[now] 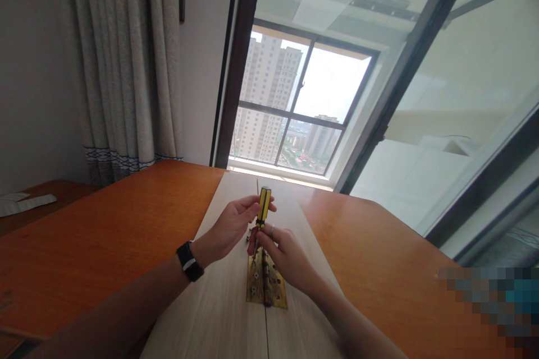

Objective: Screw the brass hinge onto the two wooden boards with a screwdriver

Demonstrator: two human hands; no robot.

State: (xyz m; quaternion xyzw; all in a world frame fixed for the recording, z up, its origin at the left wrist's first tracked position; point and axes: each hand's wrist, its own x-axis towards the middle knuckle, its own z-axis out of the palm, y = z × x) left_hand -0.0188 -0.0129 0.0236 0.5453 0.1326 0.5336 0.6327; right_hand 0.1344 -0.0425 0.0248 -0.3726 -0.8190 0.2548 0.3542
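Left hand [231, 226], right hand [291, 256]: close, curled

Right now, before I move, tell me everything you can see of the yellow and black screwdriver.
The screwdriver has a yellow handle with black stripes, apparently plastic, a greyish butt end and a thin, metal-looking shaft partly hidden by fingers. It stands nearly upright, handle up, its top leaning slightly right, its shaft slanting down toward the left leaf of the hinge. The left hand is at the handle; the right hand pinches just below it. Whether the tip meets a screw is too small to tell.
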